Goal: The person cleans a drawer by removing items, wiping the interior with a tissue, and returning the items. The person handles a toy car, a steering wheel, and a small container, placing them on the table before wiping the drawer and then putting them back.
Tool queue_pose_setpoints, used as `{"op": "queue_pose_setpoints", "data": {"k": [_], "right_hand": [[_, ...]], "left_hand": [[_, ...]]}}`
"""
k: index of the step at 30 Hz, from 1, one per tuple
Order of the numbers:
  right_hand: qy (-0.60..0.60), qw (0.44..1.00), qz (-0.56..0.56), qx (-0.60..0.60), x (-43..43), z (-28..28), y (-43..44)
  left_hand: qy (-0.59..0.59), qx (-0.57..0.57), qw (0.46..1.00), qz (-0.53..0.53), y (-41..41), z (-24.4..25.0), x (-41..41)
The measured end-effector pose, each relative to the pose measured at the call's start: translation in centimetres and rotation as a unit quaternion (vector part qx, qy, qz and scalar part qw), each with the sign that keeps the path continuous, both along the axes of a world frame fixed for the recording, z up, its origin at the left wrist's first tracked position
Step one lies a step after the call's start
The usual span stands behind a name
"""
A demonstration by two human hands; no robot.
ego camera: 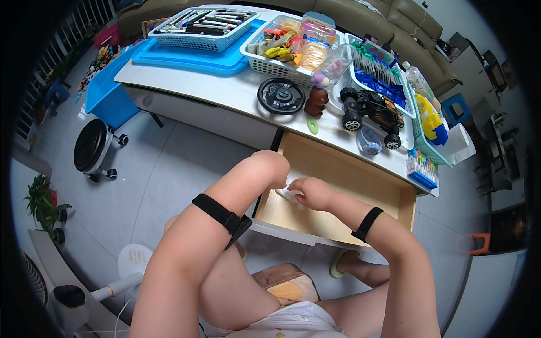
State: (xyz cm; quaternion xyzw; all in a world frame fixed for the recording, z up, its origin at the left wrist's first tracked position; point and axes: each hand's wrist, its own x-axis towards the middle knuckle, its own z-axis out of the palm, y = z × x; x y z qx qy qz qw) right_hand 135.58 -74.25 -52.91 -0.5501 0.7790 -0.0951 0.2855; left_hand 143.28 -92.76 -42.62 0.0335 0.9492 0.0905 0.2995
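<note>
A pulled-out drawer (363, 186) with a pale wooden inside lies in front of me under the white tabletop. Over its left part, my right hand (312, 193) has its fingers curled on a piece of thin white material (288, 193), perhaps tissue. My left hand (274, 168) is bent at the wrist beside it, near the drawer's left wall. Its fingers are hidden from the camera, so its grip cannot be made out. Black straps circle both forearms.
The white table (228, 95) bears a toy steering wheel (281, 96), a brown figurine (316, 102), a toy car (374, 112), a blue watch (369, 140), a snack basket (274, 63) and a marker basket (207, 27). A wheeled stool (91, 145) and blue bin (112, 97) stand left.
</note>
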Motion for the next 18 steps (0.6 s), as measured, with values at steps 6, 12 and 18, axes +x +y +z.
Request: {"op": "queue_pose_setpoints", "data": {"k": [6,12,18], "right_hand": [[0.013,0.999,0.023,-0.027,-0.6,-2.5,-0.5],[0.063,0.984,0.169,0.010,1.6,-2.2,-2.1],[-0.011,0.967,0.253,0.019,5.1,-1.4,-2.9]], "left_hand": [[-0.001,-0.002,1.000,-0.008,-0.5,-0.7,-0.6],[-0.013,-0.017,1.000,-0.011,-0.5,-2.1,-1.0],[-0.027,-0.036,0.999,0.004,0.1,-2.6,-1.5]]}}
